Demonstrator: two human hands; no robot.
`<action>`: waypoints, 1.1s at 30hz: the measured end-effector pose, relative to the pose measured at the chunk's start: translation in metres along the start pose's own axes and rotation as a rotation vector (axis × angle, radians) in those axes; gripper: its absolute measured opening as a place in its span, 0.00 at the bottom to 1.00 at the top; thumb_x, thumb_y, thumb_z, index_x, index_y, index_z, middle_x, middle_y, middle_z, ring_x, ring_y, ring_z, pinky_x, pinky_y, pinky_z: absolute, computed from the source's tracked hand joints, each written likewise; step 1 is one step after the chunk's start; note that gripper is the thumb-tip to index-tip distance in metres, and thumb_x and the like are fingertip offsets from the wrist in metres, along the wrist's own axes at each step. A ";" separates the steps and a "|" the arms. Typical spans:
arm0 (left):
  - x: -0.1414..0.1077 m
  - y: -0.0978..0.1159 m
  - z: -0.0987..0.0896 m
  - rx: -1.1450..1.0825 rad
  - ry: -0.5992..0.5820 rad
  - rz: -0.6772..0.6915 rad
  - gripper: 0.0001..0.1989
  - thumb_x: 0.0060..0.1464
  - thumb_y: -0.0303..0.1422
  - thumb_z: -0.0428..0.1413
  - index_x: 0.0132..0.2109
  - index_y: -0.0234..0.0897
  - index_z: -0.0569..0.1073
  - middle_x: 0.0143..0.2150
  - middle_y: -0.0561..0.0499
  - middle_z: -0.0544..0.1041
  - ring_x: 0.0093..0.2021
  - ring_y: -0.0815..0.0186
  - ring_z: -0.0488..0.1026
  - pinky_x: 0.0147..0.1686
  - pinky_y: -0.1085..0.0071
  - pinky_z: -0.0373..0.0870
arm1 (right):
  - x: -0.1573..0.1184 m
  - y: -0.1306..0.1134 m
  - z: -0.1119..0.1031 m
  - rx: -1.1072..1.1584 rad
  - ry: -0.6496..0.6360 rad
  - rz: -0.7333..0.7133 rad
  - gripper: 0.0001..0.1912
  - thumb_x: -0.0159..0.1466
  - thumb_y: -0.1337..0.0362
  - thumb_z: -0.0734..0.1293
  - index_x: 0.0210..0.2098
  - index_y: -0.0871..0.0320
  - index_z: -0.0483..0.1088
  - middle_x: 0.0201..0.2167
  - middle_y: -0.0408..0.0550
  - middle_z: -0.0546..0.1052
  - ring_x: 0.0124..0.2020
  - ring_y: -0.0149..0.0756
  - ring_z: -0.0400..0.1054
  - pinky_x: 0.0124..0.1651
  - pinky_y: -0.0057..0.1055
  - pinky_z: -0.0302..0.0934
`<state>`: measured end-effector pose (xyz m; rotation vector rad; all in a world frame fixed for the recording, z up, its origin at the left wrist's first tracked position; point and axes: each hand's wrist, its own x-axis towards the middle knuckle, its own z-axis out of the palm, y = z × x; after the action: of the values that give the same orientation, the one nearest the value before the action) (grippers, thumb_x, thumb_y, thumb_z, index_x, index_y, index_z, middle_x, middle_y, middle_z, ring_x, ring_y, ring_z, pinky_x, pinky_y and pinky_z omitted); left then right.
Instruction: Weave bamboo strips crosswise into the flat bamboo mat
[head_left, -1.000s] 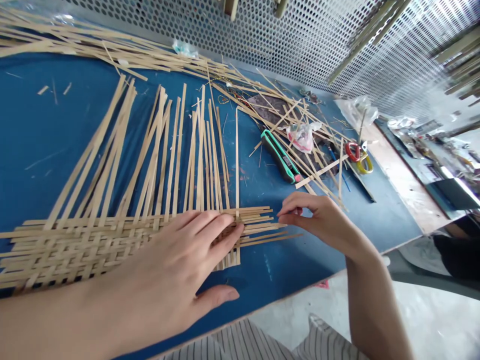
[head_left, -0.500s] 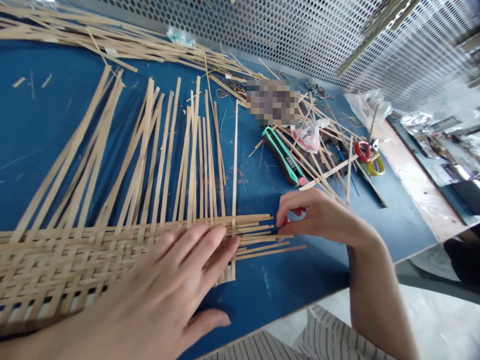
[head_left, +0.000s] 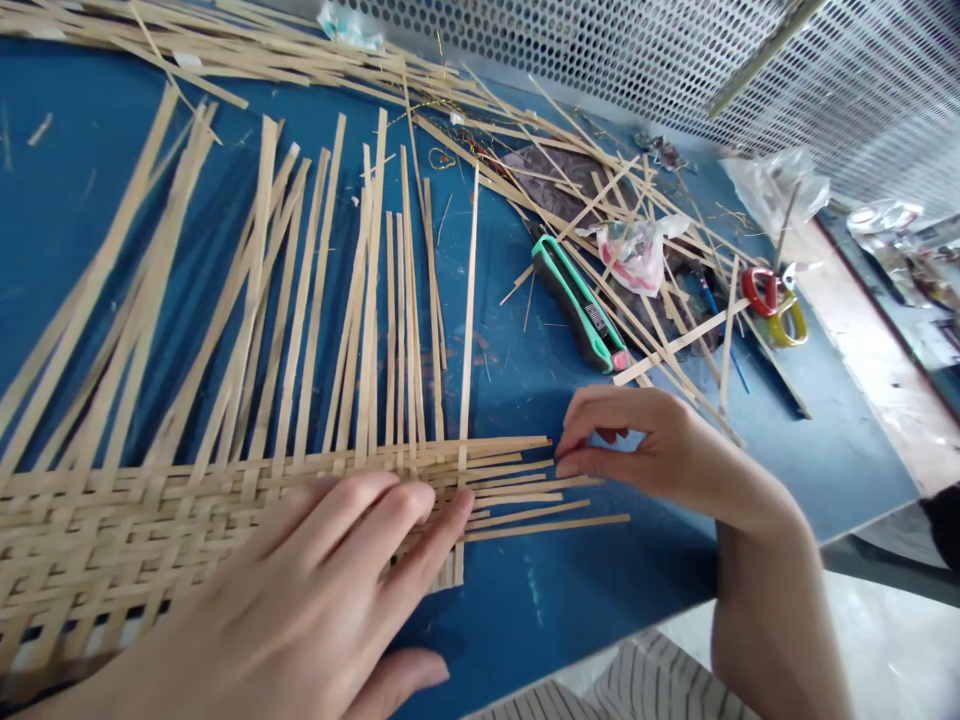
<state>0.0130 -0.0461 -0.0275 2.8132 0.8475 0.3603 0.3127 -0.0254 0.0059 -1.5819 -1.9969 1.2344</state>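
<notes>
A flat weave of pale bamboo-like strips [head_left: 82, 540] lies along the near left of the table. My left hand [head_left: 322, 590] rests palm down on it, fingers spread and thumb apart, covering part of the weave near its right end. Beyond the right edge, several loose strip ends stick out. There my right hand [head_left: 630, 440] pinches thumb and fingertips together at the tip of one thin strip [head_left: 521, 467]. Long upright strips [head_left: 307, 310] fan away from the weave's far edge. The rightmost upright strip [head_left: 469, 310] stands apart from the others.
A green and black utility knife [head_left: 581, 305] lies beyond my right hand. Scissors with red and yellow handles [head_left: 776, 305] are farther right. Loose strips, a crumpled plastic bag [head_left: 636, 255] and a long strip pile [head_left: 247, 50] line the back, before a perforated metal panel [head_left: 600, 60].
The view has shifted slightly, so the knife and scissors appear farther right and the weave a little lower. Both hands keep nearly the same pose, with the right fingertips still at the strip ends.
</notes>
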 end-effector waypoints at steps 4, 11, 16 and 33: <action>0.005 -0.002 0.001 -0.045 -0.016 -0.024 0.23 0.66 0.43 0.45 0.64 0.44 0.64 0.53 0.48 0.72 0.54 0.54 0.65 0.54 0.54 0.55 | 0.004 -0.001 0.004 -0.044 0.081 0.093 0.08 0.57 0.60 0.75 0.29 0.55 0.74 0.23 0.37 0.72 0.24 0.26 0.60 0.25 0.25 0.53; -0.001 -0.001 0.000 0.069 -0.069 0.045 0.28 0.65 0.49 0.45 0.66 0.41 0.61 0.50 0.46 0.72 0.54 0.53 0.64 0.56 0.54 0.53 | 0.006 0.001 0.008 -0.077 0.108 0.053 0.14 0.53 0.57 0.78 0.29 0.56 0.72 0.23 0.37 0.70 0.24 0.25 0.62 0.25 0.23 0.54; -0.002 -0.001 0.000 0.058 -0.081 0.014 0.30 0.63 0.52 0.46 0.66 0.42 0.61 0.48 0.47 0.73 0.53 0.53 0.65 0.56 0.55 0.54 | 0.005 0.002 0.009 -0.136 0.140 -0.043 0.13 0.54 0.58 0.77 0.29 0.57 0.71 0.22 0.37 0.69 0.22 0.24 0.59 0.24 0.24 0.53; 0.012 -0.001 -0.004 -0.043 0.002 -0.006 0.23 0.66 0.42 0.45 0.64 0.41 0.64 0.64 0.49 0.66 0.61 0.55 0.62 0.61 0.57 0.50 | 0.003 0.005 0.009 -0.111 0.108 -0.032 0.13 0.56 0.56 0.76 0.31 0.57 0.71 0.22 0.38 0.69 0.22 0.27 0.59 0.24 0.25 0.54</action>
<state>0.0209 -0.0383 -0.0216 2.7711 0.8386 0.3761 0.3087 -0.0261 -0.0043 -1.6245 -2.0451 1.0200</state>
